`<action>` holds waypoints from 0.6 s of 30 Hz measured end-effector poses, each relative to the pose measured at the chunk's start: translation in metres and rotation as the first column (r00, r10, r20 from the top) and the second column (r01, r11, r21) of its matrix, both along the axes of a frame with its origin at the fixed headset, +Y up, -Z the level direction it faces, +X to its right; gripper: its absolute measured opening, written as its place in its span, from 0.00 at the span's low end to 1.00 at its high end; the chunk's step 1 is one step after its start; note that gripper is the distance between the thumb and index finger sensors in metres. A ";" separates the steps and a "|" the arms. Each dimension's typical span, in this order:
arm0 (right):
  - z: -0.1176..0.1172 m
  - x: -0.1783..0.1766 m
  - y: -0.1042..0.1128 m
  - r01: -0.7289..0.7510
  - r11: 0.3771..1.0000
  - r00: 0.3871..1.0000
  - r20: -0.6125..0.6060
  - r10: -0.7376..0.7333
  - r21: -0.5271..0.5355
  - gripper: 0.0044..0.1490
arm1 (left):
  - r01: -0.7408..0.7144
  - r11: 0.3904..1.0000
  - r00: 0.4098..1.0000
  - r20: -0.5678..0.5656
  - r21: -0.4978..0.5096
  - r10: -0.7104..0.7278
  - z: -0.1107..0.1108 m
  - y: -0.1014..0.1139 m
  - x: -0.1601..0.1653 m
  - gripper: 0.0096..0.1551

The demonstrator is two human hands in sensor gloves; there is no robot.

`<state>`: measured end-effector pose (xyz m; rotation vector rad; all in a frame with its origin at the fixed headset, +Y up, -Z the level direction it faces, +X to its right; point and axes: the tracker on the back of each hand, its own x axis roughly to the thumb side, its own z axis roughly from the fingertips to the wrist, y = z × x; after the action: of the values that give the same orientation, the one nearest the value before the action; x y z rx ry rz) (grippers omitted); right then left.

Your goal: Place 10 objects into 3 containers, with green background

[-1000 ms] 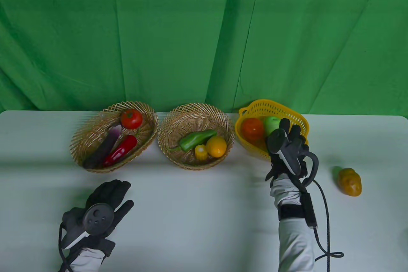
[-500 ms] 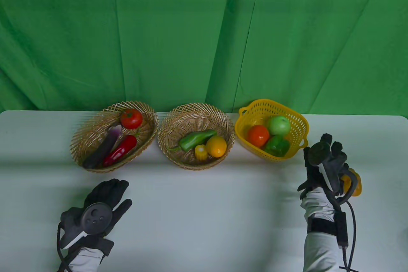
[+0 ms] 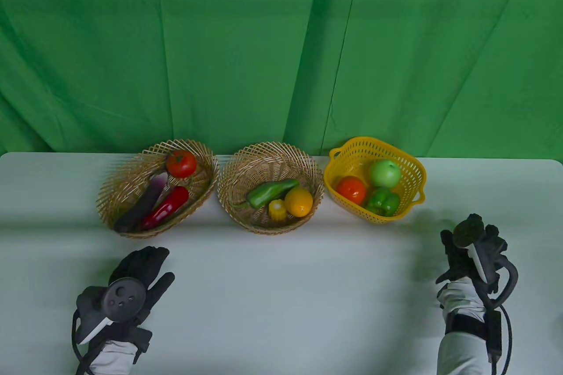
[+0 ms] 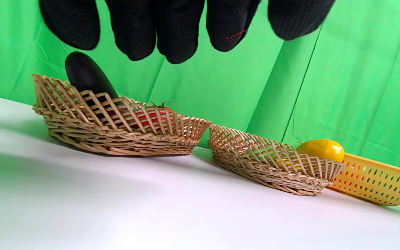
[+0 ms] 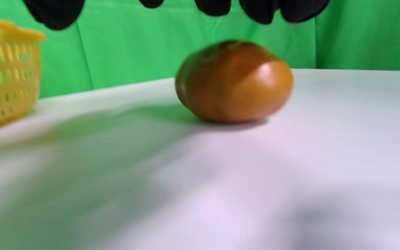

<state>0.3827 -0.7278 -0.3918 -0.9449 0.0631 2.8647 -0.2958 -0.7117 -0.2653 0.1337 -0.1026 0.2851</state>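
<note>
**Nine items sit in baskets, one brown-orange fruit lies on the table**

Where the green cloth backdrop [image 3: 281, 49] ends, a white table [image 3: 281, 296] fills the lower half of the table view.

At lower left, the left hand [image 3: 132, 282] is laid flat on the table with fingers extended, and nothing is held. At lower right, the right hand [image 3: 473, 252] is seen above the table, its fingers curved downward. In the right wrist view its fingertips [image 5: 262, 10] hang just above a brown-orange fruit [image 5: 234, 81] that lies on the table, and no contact is shown; the fruit is hidden beneath the hand in the table view.

Across the middle of the frame, three containers are lined up. A tomato [image 3: 181, 163], an eggplant [image 3: 145, 205] and a red pepper [image 3: 167, 207] are held in the left wicker basket [image 3: 110, 190]. A long green pepper [image 3: 270, 192], a lemon [image 3: 298, 202] and a piece of corn [image 3: 277, 210] are held in the middle wicker basket [image 3: 228, 172]. A green apple [image 3: 384, 173], a second tomato [image 3: 351, 190] and a green bell pepper [image 3: 383, 201] are held in the yellow plastic basket [image 3: 413, 164].
</note>
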 end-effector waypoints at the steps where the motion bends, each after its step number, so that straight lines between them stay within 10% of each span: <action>1: 0.000 0.003 -0.004 -0.005 1.000 1.000 0.004 0.005 -0.022 0.54 | 0.001 1.000 1.000 -0.003 -0.002 -0.001 0.000 0.000 -0.001 0.37; 18: -0.008 0.011 -0.033 -0.214 0.961 0.976 -0.005 0.216 -0.177 0.49 | 0.023 1.000 1.000 -0.007 -0.016 -0.023 -0.001 -0.003 0.001 0.38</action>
<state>0.3938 -0.7610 -0.3994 -1.0659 0.2304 3.0930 -0.2951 -0.7147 -0.2661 0.1173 -0.0943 0.2625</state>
